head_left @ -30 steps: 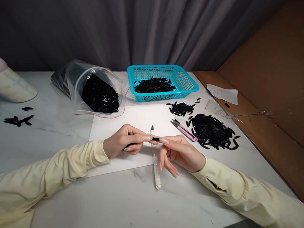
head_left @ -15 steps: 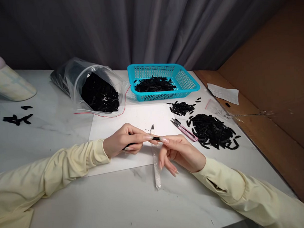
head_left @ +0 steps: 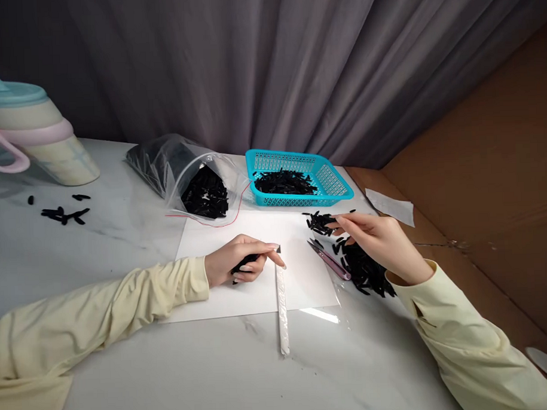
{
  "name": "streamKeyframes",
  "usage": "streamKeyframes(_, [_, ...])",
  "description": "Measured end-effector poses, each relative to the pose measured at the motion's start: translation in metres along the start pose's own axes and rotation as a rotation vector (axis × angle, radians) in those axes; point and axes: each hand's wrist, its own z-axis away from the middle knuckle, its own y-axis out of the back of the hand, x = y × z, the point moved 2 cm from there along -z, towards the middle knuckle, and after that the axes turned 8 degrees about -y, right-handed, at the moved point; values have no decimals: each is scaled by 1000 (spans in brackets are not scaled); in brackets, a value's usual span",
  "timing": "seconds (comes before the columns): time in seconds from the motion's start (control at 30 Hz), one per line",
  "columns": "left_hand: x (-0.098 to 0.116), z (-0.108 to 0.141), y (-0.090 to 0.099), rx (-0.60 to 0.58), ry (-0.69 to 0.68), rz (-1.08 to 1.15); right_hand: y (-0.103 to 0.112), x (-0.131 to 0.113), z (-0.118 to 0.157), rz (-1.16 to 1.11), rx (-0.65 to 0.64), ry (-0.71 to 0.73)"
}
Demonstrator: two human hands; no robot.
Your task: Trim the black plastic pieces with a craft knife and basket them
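My left hand (head_left: 242, 260) is closed around several small black elongated pieces (head_left: 244, 264), over a white sheet of paper (head_left: 254, 301). Its index fingertip is by the dark blade tip of a knife with a white wrapped handle (head_left: 282, 306). My right hand (head_left: 376, 240) reaches over a small heap of black pieces (head_left: 318, 222), thumb and fingertips pinched together at its right edge. Whether a piece is between them is hidden among the black. Beneath the right hand lies a larger heap of black pieces (head_left: 368, 273), partly covered. Pink-handled thread snips (head_left: 332, 261) rest just left of it.
A turquoise basket (head_left: 304, 200) holding black pieces stands at the back. Left of it lies an open clear zip bag (head_left: 164, 167) of the same pieces. A tumbler (head_left: 69, 158) and scattered black pieces (head_left: 63, 216) are farther left. Cardboard (head_left: 477, 138) rises at right.
My right hand has left the left hand, where both held a black piece, and moved right to the small heap. The left hand stays over the paper. The view has tilted up.
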Motion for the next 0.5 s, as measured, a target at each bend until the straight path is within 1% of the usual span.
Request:
streamKeyframes(0.03, [0, 0, 1, -1, 4, 5, 2, 8, -5, 267, 32, 24])
streamKeyframes(0.07, [1, 0, 1, 1, 6, 15, 3, 17, -10, 463, 60, 30])
streamKeyframes(0.1, [2, 0, 2, 3, 5, 27, 4, 24, -15, 538, 73, 32])
streamKeyframes(0.17, [3, -1, 2, 8, 4, 71, 6, 34, -21, 607, 83, 44])
streamKeyframes(0.23, [4, -1, 3, 15, 16, 140, 6, 32, -21, 625, 81, 64])
streamKeyframes(0.27, [5, -2, 4, 22, 23, 173, 5, 27, -18, 637, 81, 82])
streamKeyframes(0.33, [5, -3, 5, 40, 30, 224, -2, 6, -8, 629, 85, 174])
streamKeyframes(0.37, [5, -4, 6, 51, 27, 239, -8, -9, 0, 600, 74, 295])
streamKeyframes(0.4, [5, -4, 7, 62, 21, 250, -16, -27, 9, 547, 64, 453])
streamKeyframes(0.47, [4, -5, 9, 82, 19, 277, -39, -60, 31, 516, -55, 843])
streamKeyframes(0.5, [4, -6, 10, 91, 20, 289, -52, -74, 40, 539, -85, 994])
